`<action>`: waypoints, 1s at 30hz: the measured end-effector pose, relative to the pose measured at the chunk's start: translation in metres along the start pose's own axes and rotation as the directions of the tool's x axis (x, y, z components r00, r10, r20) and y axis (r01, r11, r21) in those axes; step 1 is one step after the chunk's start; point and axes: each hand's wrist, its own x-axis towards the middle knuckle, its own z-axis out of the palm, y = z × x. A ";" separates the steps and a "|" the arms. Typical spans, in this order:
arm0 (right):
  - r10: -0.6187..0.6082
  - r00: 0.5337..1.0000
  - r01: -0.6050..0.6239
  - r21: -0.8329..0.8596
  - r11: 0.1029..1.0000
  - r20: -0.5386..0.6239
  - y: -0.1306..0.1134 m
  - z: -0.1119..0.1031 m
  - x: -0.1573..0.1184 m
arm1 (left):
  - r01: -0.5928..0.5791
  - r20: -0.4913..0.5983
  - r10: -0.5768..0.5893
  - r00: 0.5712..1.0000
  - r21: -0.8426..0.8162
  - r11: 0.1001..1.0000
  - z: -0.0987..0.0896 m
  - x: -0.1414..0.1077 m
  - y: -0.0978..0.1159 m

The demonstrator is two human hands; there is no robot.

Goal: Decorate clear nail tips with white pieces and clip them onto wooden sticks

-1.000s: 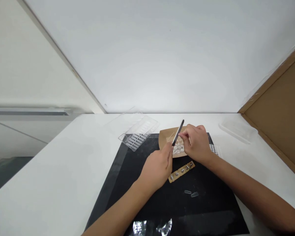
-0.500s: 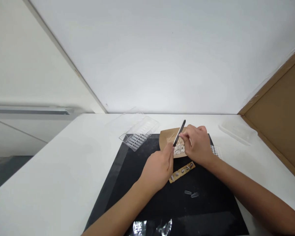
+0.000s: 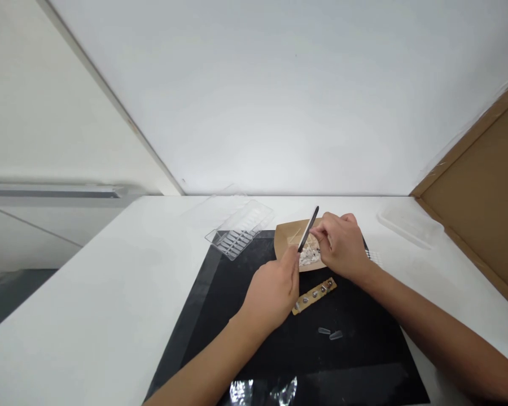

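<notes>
My left hand [image 3: 275, 285] is closed on the lower end of a slim nail file [image 3: 308, 228], black with a pale face, which slants up to the right. Close against the file's right side, my right hand [image 3: 341, 245] is pinched; whatever its fingertips hold is too small to make out. Behind both hands a brown paper tray [image 3: 285, 231] contains white bits and thin sticks. Just below them lies a gold strip [image 3: 314, 296] bearing several small studs. Two clear nail tips [image 3: 336, 335] rest on the black mat [image 3: 288, 361].
A clear compartment box [image 3: 239, 231] of nail tips stands at the back left, its lid beside it. Toward the right are a white grid sheet [image 3: 375, 257] and a clear plastic tray [image 3: 410, 226]. A cardboard panel [image 3: 478, 197] borders the right side. Shiny clear plastic [image 3: 284, 390] lies in front.
My right hand has shifted very slightly left and up along the nail file. My left hand and the file stay nearly in place.
</notes>
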 end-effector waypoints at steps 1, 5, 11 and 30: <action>-0.009 1.000 0.009 0.002 1.000 0.013 0.001 0.000 0.000 | 0.000 -0.003 0.000 1.000 -0.006 1.000 0.000 0.000 0.000; -0.062 0.998 0.061 0.022 0.998 0.034 0.001 0.001 -0.001 | -0.001 -0.019 0.001 1.000 -0.043 0.999 -0.001 -0.001 0.000; -0.083 0.996 0.083 0.022 0.996 0.029 -0.002 0.002 -0.001 | 0.006 -0.036 -0.009 0.999 -0.095 0.995 -0.001 -0.001 -0.001; -0.056 0.998 0.058 0.044 0.997 -0.040 -0.013 0.007 -0.006 | -0.051 -0.142 0.020 0.990 -0.214 0.975 -0.002 -0.001 -0.002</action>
